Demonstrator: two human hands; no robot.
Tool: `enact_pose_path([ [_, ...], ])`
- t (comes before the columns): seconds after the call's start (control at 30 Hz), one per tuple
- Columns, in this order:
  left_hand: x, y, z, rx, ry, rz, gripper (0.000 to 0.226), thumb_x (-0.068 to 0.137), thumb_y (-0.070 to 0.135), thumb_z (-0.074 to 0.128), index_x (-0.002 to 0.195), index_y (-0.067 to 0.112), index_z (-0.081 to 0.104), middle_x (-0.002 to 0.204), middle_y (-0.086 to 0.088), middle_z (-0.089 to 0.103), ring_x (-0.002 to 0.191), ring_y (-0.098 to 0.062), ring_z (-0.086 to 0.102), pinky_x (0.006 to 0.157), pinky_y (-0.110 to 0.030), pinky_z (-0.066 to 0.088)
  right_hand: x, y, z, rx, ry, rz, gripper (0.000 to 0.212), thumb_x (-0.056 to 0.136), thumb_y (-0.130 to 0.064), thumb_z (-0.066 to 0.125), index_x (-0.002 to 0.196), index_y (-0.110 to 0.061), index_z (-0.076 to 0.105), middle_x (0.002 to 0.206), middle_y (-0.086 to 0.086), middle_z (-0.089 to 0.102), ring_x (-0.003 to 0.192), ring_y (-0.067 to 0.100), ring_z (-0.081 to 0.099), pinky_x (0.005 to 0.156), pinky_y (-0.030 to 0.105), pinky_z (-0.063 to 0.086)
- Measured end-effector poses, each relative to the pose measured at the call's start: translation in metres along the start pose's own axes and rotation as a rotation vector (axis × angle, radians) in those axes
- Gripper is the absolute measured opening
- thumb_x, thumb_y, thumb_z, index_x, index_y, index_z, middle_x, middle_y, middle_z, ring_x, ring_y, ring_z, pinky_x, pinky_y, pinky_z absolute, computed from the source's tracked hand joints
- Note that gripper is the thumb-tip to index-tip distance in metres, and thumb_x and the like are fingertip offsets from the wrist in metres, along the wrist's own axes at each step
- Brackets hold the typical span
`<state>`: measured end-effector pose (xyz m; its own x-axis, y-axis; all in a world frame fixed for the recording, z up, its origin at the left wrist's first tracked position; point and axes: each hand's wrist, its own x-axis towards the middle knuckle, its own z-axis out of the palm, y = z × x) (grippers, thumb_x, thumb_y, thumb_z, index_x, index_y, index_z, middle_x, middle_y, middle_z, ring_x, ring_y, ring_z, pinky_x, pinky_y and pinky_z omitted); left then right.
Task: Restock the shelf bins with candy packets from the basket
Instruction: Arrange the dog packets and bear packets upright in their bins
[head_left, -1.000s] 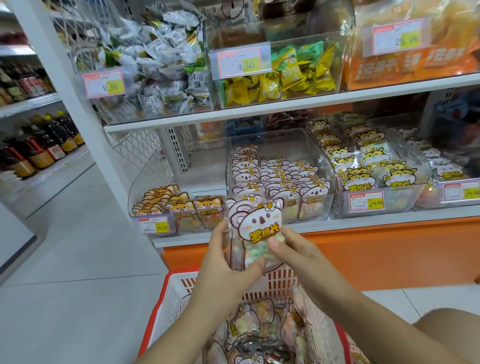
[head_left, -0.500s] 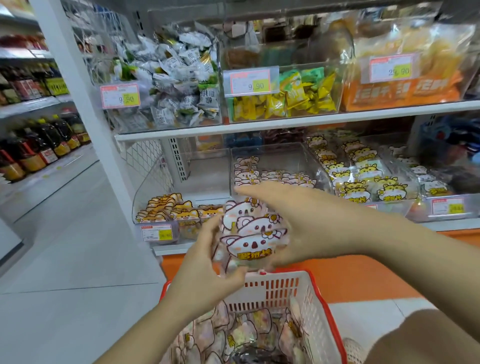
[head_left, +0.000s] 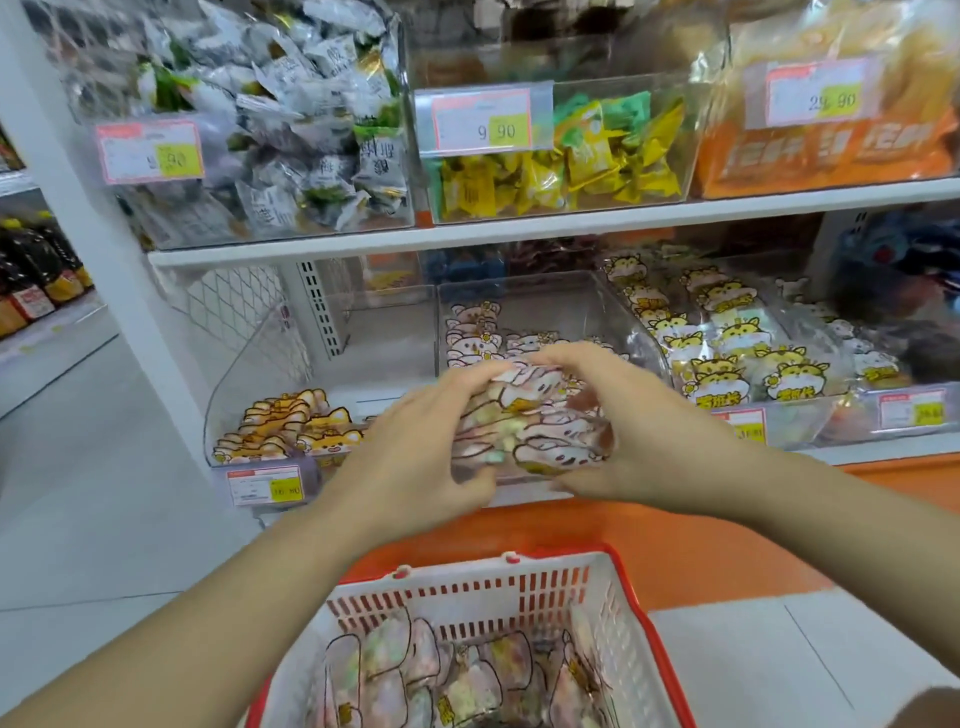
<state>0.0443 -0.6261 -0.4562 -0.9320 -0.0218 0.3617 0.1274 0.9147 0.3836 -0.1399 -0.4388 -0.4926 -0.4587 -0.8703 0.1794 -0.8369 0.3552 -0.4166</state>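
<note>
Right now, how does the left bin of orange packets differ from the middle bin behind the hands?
The left bin holds orange fox packets; the middle bin holds pink-eared ones. The left bin's packets sit at its front; the middle bin's rows run further back. The left bin's price tag shows; the middle bin's front is hidden by the left hand and right hand gripping a bundle. Both are clear bins on one shelf.

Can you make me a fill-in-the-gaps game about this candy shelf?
1. The left hand and right hand grip a bundle of animal-face candy packets coloured pale ____.
2. More candy packets lie in the white plastic basket with the ____ rim.
3. The clear plastic bin right of the hands holds ____ tiger-face packets.
Missing words: pink; red; yellow.
</note>
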Motion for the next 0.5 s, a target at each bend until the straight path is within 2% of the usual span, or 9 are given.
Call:
enact_pose_path([
  [0.03,0.011,-0.003,0.0,0.039,-0.005,0.014,0.088,0.078,0.029,0.074,0.136,0.063,0.018,0.143,0.02,0.048,0.126,-0.004,0.045,0.104,-0.027,0.039,-0.011,-0.018,-0.01,0.066,0.029,-0.017,0.038,0.081,-0.036,0.077,0.11,-0.035,0.053,0.131,-0.021,0.053,0.093,-0.009,0.053,0.088,0.018,0.047],
  [0.07,0.021,-0.004,0.001,0.058,-0.005,0.033,0.089,0.079,0.028,0.075,0.139,0.06,0.017,0.144,0.02,0.046,0.125,0.0,0.04,0.102,-0.021,0.032,-0.012,-0.04,-0.023,0.074,0.147,0.048,0.053,0.076,-0.03,0.082,0.117,-0.038,0.048,0.121,-0.026,0.053,0.097,-0.011,0.053,0.084,0.014,0.047],
  [0.1,0.031,-0.004,0.003,0.066,-0.018,0.035,0.092,0.079,0.028,0.075,0.144,0.055,0.016,0.145,0.019,0.045,0.124,0.002,0.035,0.101,-0.018,0.028,-0.016,-0.044,-0.029,0.131,0.159,0.04,0.063,0.073,-0.024,0.084,0.119,-0.041,0.045,0.115,-0.028,0.053,0.099,-0.01,0.055,0.081,0.015,0.048],
  [0.17,0.046,-0.005,0.007,0.085,-0.034,0.044,0.094,0.079,0.027,0.075,0.152,0.045,0.018,0.147,0.017,0.046,0.123,0.003,0.032,0.101,-0.016,0.024,-0.022,-0.037,-0.031,0.19,0.244,-0.039,0.072,0.07,-0.017,0.085,0.121,-0.045,0.043,0.113,-0.029,0.052,0.101,-0.005,0.058,0.08,0.021,0.051],
  [0.23,0.061,-0.006,0.009,0.084,-0.039,0.058,0.099,0.077,0.027,0.076,0.155,0.043,0.016,0.145,0.013,0.05,0.124,0.0,0.034,0.103,-0.018,0.025,-0.011,-0.028,-0.032,0.204,0.267,-0.008,0.079,0.069,-0.023,0.086,0.131,-0.046,0.041,0.122,-0.028,0.048,0.108,-0.004,0.055,0.086,0.021,0.048],
  [0.33,0.086,-0.011,0.014,0.075,-0.032,0.08,0.104,0.074,0.028,0.078,0.156,0.04,0.015,0.144,0.007,0.054,0.13,-0.005,0.04,0.11,-0.025,0.03,-0.001,-0.016,-0.038,0.142,0.335,-0.031,0.073,0.068,-0.037,0.083,0.129,-0.043,0.043,0.123,-0.015,0.051,0.111,0.001,0.054,0.093,0.028,0.05],
  [0.4,0.1,-0.014,0.02,0.058,-0.005,0.061,0.102,0.075,0.027,0.077,0.156,0.04,0.016,0.145,0.007,0.054,0.132,-0.009,0.043,0.115,-0.035,0.034,0.008,-0.008,-0.041,0.097,0.413,-0.035,0.066,0.068,-0.027,0.084,0.123,-0.038,0.049,0.116,-0.011,0.055,0.104,0.005,0.056,0.089,0.033,0.051],
  [0.5,0.118,-0.026,0.035,0.048,0.067,-0.003,0.097,0.08,0.03,0.076,0.157,0.035,0.018,0.149,0.01,0.049,0.134,-0.013,0.045,0.115,-0.044,0.034,0.027,0.005,-0.04,-0.045,0.482,-0.002,0.069,0.065,-0.015,0.084,0.126,-0.029,0.054,0.116,-0.006,0.053,0.103,0.015,0.056,0.084,0.04,0.051],
])
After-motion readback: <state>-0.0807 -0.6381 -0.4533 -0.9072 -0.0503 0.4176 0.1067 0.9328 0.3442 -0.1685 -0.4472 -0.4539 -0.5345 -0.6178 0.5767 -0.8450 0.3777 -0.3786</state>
